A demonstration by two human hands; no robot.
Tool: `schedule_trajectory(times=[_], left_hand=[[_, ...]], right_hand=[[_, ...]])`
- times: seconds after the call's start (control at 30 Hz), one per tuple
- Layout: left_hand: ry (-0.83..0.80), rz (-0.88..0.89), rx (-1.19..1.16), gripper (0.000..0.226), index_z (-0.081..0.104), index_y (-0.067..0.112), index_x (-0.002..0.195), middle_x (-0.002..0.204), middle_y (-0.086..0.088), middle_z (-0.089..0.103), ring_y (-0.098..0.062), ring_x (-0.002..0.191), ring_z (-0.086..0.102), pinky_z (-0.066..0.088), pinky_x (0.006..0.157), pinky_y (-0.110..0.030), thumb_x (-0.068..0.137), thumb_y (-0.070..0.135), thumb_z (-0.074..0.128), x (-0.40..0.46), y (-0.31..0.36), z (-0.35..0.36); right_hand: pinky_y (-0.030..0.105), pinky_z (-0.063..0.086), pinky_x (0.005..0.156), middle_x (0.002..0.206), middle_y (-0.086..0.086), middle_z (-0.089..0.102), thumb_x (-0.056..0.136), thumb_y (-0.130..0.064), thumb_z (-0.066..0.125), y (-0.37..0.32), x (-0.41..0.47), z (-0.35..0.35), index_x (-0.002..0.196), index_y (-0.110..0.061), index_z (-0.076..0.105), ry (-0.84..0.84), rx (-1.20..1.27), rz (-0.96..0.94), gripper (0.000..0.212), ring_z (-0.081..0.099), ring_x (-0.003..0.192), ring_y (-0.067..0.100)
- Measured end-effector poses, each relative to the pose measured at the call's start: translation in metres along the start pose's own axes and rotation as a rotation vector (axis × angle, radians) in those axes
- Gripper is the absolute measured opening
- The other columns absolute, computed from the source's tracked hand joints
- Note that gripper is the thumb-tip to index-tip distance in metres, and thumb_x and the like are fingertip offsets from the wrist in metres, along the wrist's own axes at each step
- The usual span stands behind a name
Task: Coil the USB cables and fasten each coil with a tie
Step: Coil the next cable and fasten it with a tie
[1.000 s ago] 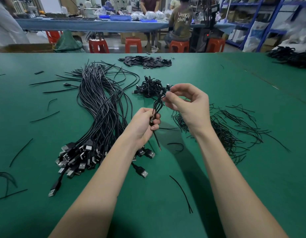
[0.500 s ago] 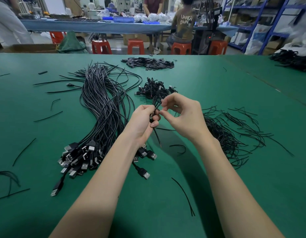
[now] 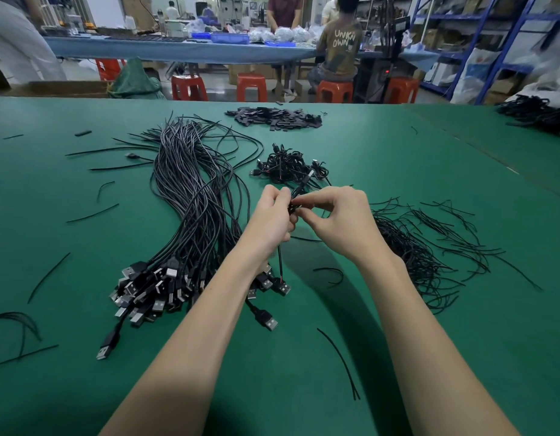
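Observation:
My left hand (image 3: 272,220) grips a small coiled black USB cable (image 3: 297,198) above the green table (image 3: 398,357); a cable end hangs down below the fist. My right hand (image 3: 338,218) pinches a thin black tie at the coil, fingertips touching the left hand's. A long bundle of uncoiled USB cables (image 3: 190,209) lies to the left, with its plugs fanned toward me. Behind my hands sits a pile of tied coils (image 3: 288,165). Loose black ties (image 3: 429,247) spread out on the right.
Stray ties (image 3: 338,363) lie scattered over the table in front and to the left. A heap of small black pieces (image 3: 275,118) sits at the far middle, and more cables (image 3: 536,114) at the far right. People work at a bench with red stools beyond the table.
My right hand dropped from the top of the coil down to its middle, meeting the left hand. Both hands moved slightly away from me, toward the pile of tied coils.

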State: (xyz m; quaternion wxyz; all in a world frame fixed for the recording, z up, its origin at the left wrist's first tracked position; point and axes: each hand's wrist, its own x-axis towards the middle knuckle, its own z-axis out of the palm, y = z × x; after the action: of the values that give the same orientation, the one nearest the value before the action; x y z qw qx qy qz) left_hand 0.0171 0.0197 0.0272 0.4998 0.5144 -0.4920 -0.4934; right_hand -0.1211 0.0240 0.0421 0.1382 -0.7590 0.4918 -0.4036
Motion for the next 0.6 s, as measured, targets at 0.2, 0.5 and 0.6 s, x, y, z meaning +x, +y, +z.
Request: schedule_trajectory(times=[0.2,0.5,0.6], left_hand=[[0.048,0.019,0.028,0.024,0.040,0.018,0.085,0.071,0.000,0.048,-0.004,0.046,0.039,0.032,0.042,-0.016,0.107,0.026,0.038,0.000,-0.006,-0.004],[-0.202,-0.061,-0.377,0.024,0.041,0.013,0.083,0.070,-0.004,0.054,-0.010,0.056,0.041,0.026,0.046,-0.019,0.107,0.015,0.041,-0.005,0.002,-0.010],[-0.416,-0.021,-0.247,0.023,0.043,0.013,0.083,0.071,-0.004,0.059,-0.010,0.059,0.045,0.031,0.050,-0.018,0.106,0.015,0.043,-0.012,0.008,-0.016]], right_hand=[[0.015,0.050,0.087,0.084,-0.018,0.074,0.089,-0.012,0.074,-0.001,-0.002,0.004,0.098,-0.027,0.082,-0.019,0.103,0.029,0.020,0.068,0.090,0.000],[0.028,0.059,0.079,0.100,0.012,0.074,0.071,0.000,0.077,0.018,-0.010,0.000,0.110,-0.017,0.051,-0.187,1.436,0.903,0.050,0.071,0.089,0.020],[0.021,0.056,0.066,0.091,0.003,0.072,0.071,-0.006,0.075,0.030,-0.011,-0.012,0.104,-0.018,0.059,-0.279,1.320,0.858,0.039,0.068,0.080,0.011]])
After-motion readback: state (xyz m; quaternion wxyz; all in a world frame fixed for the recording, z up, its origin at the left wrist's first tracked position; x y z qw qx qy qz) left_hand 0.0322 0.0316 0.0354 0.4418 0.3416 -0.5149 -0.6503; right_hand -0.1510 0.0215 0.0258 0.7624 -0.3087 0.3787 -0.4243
